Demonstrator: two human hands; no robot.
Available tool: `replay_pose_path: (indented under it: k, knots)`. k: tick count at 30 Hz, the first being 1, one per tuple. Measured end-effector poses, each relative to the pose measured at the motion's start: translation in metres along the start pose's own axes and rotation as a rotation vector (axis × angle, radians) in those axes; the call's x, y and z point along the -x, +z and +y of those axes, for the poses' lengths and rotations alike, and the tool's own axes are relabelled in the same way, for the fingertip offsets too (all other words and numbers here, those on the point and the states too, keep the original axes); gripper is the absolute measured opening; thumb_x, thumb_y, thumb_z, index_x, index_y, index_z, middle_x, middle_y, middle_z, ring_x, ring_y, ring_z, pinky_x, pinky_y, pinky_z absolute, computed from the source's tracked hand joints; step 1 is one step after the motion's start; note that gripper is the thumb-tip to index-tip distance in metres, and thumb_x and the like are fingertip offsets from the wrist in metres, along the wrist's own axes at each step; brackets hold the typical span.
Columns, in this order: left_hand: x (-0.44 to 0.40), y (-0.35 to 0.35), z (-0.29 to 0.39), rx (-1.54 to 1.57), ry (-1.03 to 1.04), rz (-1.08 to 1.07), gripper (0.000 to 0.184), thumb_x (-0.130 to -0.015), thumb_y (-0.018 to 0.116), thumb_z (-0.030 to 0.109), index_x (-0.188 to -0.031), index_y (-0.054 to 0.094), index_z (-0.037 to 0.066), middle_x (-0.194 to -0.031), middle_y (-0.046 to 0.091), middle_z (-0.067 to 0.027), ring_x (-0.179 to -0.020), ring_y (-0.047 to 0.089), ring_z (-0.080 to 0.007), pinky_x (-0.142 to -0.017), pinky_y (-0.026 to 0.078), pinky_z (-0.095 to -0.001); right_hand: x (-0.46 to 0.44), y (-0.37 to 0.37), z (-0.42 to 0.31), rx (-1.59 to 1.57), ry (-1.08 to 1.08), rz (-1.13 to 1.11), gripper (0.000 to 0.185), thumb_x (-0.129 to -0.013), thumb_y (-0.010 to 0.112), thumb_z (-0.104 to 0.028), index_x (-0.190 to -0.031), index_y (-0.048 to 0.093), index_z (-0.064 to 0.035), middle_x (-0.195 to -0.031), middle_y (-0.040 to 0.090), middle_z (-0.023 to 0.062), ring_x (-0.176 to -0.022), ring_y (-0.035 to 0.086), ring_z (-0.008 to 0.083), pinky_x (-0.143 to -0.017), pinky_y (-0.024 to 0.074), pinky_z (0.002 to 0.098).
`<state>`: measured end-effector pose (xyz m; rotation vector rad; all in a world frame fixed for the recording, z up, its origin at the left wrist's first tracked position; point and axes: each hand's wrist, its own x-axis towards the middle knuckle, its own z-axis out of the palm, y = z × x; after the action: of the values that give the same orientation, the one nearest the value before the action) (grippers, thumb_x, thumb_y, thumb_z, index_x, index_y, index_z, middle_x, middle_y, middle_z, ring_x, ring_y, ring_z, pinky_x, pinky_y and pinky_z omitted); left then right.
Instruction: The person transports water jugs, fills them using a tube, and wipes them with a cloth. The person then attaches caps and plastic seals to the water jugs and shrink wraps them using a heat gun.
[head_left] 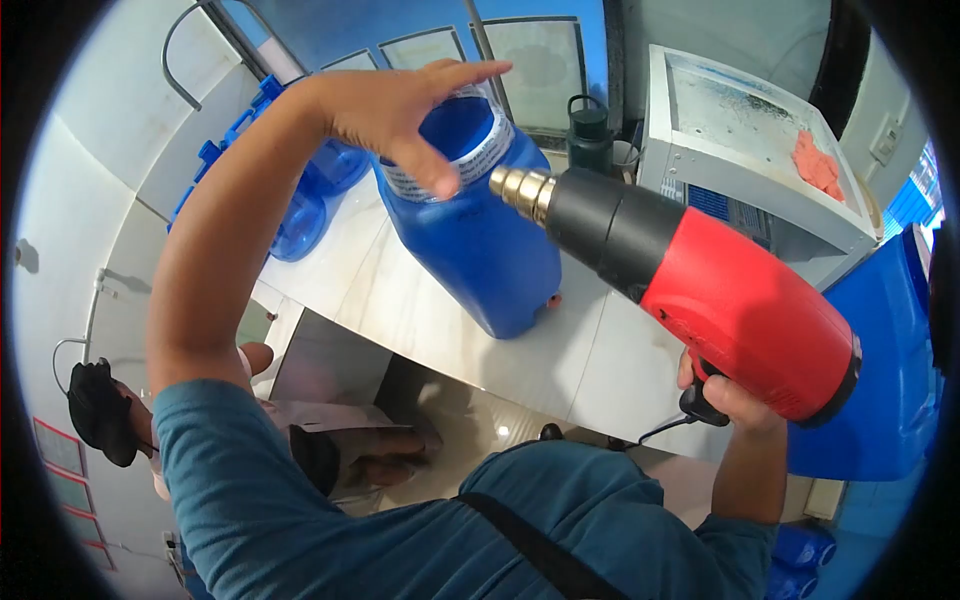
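A large blue jug (pixel 480 250) stands on the white marbled counter (pixel 420 330), with a printed clear band around its neck. My left hand (pixel 400 120) is spread over the jug's mouth, thumb and fingers apart, holding nothing; its thumb is beside the band. From the right, my right hand (pixel 735 395) grips the handle of a red and black heat gun (pixel 720 285). The gun's metal nozzle points left at the jug's neck, close to the band. A black cord hangs by the handle.
Smaller blue bottles (pixel 300 220) stand at the back left. Behind the jug are a dark green flask (pixel 590 135) and a white rack (pixel 750 130) with an orange cloth (pixel 818 165). A blue container (pixel 870 390) is at right. Another person (pixel 110 415) is at lower left.
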<state>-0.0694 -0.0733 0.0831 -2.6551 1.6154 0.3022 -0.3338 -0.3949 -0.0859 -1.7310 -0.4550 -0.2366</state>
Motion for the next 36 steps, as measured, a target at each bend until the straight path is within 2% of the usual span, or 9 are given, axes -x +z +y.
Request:
replay_pose_path:
  k: [5,10,12,15,18,21,27,33,36]
  knots:
    - [0.006,0.000,-0.012,0.301,-0.145,0.143,0.115,-0.070,0.045,0.092,-0.157,0.022,0.019,-0.155,0.030,-0.0241,-0.143,0.031,-0.0438,-0.116,0.029,-0.0536,0.008,0.000,0.014,-0.100,0.037,0.103,0.047,-0.076,0.065,-0.014,-0.118,0.057,0.0048,-0.078,0.059,0.0091,-0.066,0.059,0.0226,-0.064,0.0502,0.0359]
    - [0.009,0.008,-0.019,0.251,-0.108,0.194,0.103,-0.079,0.028,0.090,-0.156,0.025,0.021,-0.157,0.029,-0.0183,-0.137,0.041,-0.0373,-0.110,0.036,-0.0577,-0.029,0.008,-0.058,0.513,-0.118,-0.336,0.046,-0.079,0.070,-0.019,-0.117,0.058,0.0033,-0.077,0.059,0.0081,-0.067,0.060,0.0226,-0.064,0.0497,0.0361]
    - [0.011,0.011,-0.017,0.302,-0.165,0.245,0.101,-0.080,0.020,0.090,-0.156,0.025,0.024,-0.158,0.027,-0.0177,-0.138,0.039,-0.0376,-0.111,0.033,-0.0610,-0.013,0.015,-0.032,0.970,-0.232,-0.211,0.046,-0.079,0.071,-0.021,-0.116,0.058,0.0031,-0.078,0.059,0.0078,-0.067,0.059,0.0217,-0.062,0.0491,0.0357]
    - [0.015,0.019,-0.022,0.329,-0.196,0.320,0.106,-0.075,0.013,0.093,-0.157,0.022,0.026,-0.159,0.024,-0.0168,-0.140,0.037,-0.0382,-0.111,0.029,-0.0646,-0.020,0.010,-0.034,0.032,0.135,0.194,0.041,-0.075,0.066,-0.015,-0.111,0.060,0.0041,-0.084,0.062,0.0099,-0.067,0.060,0.0186,-0.063,0.0493,0.0331]
    - [0.018,0.029,-0.022,0.388,-0.243,0.419,0.111,-0.071,0.008,0.095,-0.158,0.017,0.026,-0.160,0.020,-0.0177,-0.143,0.032,-0.0390,-0.113,0.024,-0.0665,-0.051,0.008,-0.056,-0.226,0.176,0.322,0.041,-0.072,0.064,-0.007,-0.111,0.064,0.0042,-0.093,0.067,0.0126,-0.070,0.062,0.0169,-0.064,0.0516,0.0307]
    - [0.023,0.032,-0.021,0.534,-0.243,0.454,0.112,-0.071,0.008,0.095,-0.158,0.014,0.025,-0.161,0.016,-0.0182,-0.146,0.026,-0.0394,-0.114,0.019,-0.0666,-0.077,0.008,-0.072,-0.081,0.108,0.313,0.058,-0.076,0.064,-0.020,-0.126,0.057,0.0095,-0.114,0.064,0.0235,-0.064,0.061,0.0163,-0.054,0.0502,0.0288]
    - [0.027,0.026,-0.010,0.725,-0.230,0.449,0.107,-0.077,0.008,0.091,-0.158,0.015,0.021,-0.160,0.018,-0.0200,-0.146,0.025,-0.0391,-0.118,0.019,-0.0584,-0.089,0.029,-0.111,0.025,0.252,0.050,0.024,-0.079,0.063,-0.010,-0.097,0.066,0.0041,-0.076,0.065,0.0081,-0.066,0.061,0.0153,-0.063,0.0501,0.0285]
    - [0.030,0.033,-0.014,0.638,-0.217,0.441,0.103,-0.082,0.013,0.088,-0.158,0.016,0.017,-0.159,0.021,-0.0227,-0.142,0.033,-0.0374,-0.116,0.028,-0.0522,-0.028,0.002,-0.083,0.565,0.188,-0.153,0.019,-0.076,0.061,-0.008,-0.091,0.064,0.0031,-0.073,0.061,0.0046,-0.064,0.057,0.0162,-0.062,0.0474,0.0333]
    - [0.031,0.031,-0.015,0.509,-0.236,0.387,0.105,-0.079,0.024,0.090,-0.157,0.019,0.020,-0.156,0.027,-0.0229,-0.141,0.035,-0.0379,-0.115,0.030,-0.0557,-0.002,-0.009,-0.082,0.191,0.058,0.200,0.040,-0.073,0.066,-0.016,-0.105,0.059,0.0077,-0.075,0.058,0.0103,-0.064,0.056,0.0202,-0.060,0.0463,0.0354]
